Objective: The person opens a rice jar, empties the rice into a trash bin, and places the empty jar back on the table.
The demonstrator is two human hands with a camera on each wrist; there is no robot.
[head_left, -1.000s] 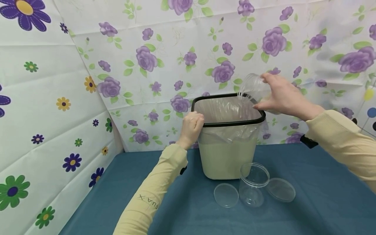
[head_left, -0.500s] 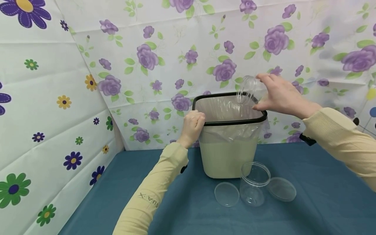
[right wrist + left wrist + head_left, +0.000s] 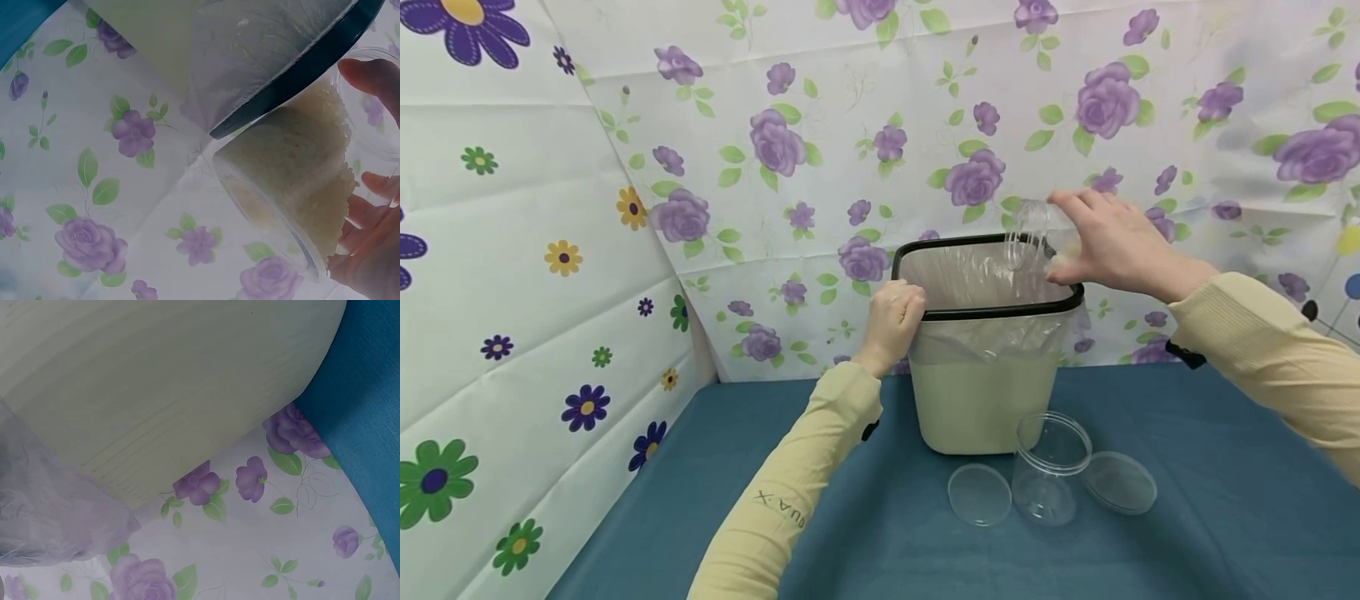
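Note:
A cream trash bin [image 3: 981,400] with a black rim and a clear plastic liner [image 3: 958,271] stands at the back of the table. My left hand [image 3: 891,321] grips the rim at its left front corner; the left wrist view shows only the bin's wall and liner. Over the rim's right side, my right hand [image 3: 1116,242] holds a clear plastic jar [image 3: 1032,229], tilted with its mouth toward the bin. In the right wrist view, pale rice-like grains [image 3: 294,162] lie inside that jar. The bottom of the bin is hidden.
On the blue tablecloth [image 3: 820,533], in front of the bin, a second clear jar [image 3: 1051,479] stands upright without a lid. One clear lid [image 3: 979,495] lies to its left, another lid [image 3: 1120,483] to its right. A flowered sheet [image 3: 850,125] hangs close behind the bin.
My right hand has shifted slightly left and down with the jar, whose mouth now points more steeply downward. The left hand keeps its hold on the rim.

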